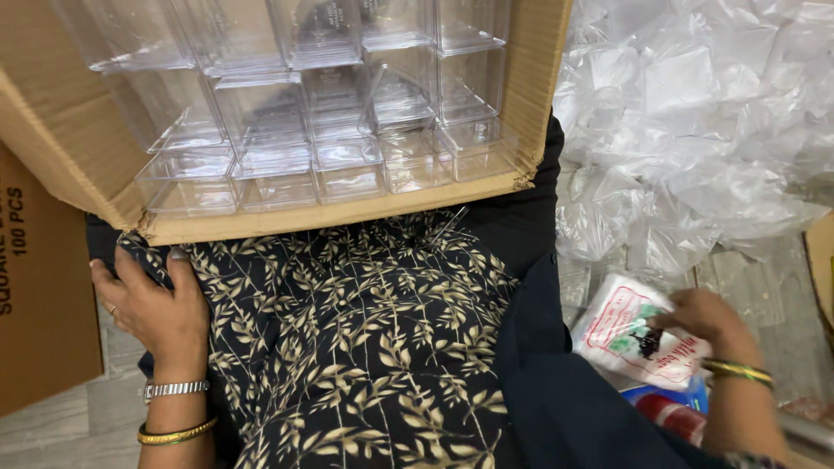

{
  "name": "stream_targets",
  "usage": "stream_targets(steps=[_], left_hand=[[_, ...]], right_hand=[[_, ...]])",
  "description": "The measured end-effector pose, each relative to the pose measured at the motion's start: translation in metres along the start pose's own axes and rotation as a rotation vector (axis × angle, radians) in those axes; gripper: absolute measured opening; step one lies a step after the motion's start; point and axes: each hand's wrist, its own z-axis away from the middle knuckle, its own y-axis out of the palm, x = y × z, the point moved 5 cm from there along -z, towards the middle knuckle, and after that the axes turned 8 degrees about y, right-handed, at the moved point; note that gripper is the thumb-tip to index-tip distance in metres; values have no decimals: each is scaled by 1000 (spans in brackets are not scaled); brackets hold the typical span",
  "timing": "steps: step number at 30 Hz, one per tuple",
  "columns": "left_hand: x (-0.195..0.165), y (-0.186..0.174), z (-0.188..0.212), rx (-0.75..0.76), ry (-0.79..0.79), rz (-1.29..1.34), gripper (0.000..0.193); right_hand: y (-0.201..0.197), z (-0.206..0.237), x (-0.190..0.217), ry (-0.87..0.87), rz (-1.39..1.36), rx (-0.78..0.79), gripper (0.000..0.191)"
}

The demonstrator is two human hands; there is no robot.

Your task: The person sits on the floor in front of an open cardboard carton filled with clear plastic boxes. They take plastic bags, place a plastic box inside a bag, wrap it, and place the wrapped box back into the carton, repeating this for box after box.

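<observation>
The head view looks down on a white printed packet (637,334) gripped by the right hand (705,320), fingers pinched together on its upper right edge; the packet lies to the right of the lap, just above a blue and red packet (673,408) on the floor; by the look of it, the step in hand is picking this packet up, and the next move would call for a firm pinch and a clean lift clear of the packets beneath. The left hand (155,308) rests on the leaf-patterned black cloth (365,347) over the lap, fingers loosely spread and closed on nothing, just below the near edge of an open cardboard box (330,213); that box sits on the lap, filled with rows of clear square plastic containers (347,165). To the right of the box lies a heap of clear plastic bags (704,113); to its left stands a closed brown carton (39,287).
</observation>
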Motion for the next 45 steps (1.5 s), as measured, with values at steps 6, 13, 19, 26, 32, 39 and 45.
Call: stream_targets(steps=[6,13,19,26,32,39,45], left_hand=[[1,0,1,5,13,-15,65],[-1,-2,0,7,9,-15,67],[2,-1,1,4,15,7,66],[7,2,2,-19,38,-21,64],[2,1,1,-19,20,2,68],[2,4,1,-24,16,-4,68],[6,5,1,-28,14,-29,69]], right_hand=[[-72,60,-35,82,-53,-277,35],[-98,121,53,-115,-296,-504,22],[-42,116,118,-127,-422,-115,23],[1,106,152,-200,-776,-430,30],[21,66,189,-309,-709,-703,20],[28,31,158,-288,-210,-994,4],[49,35,149,-279,-614,-617,31]])
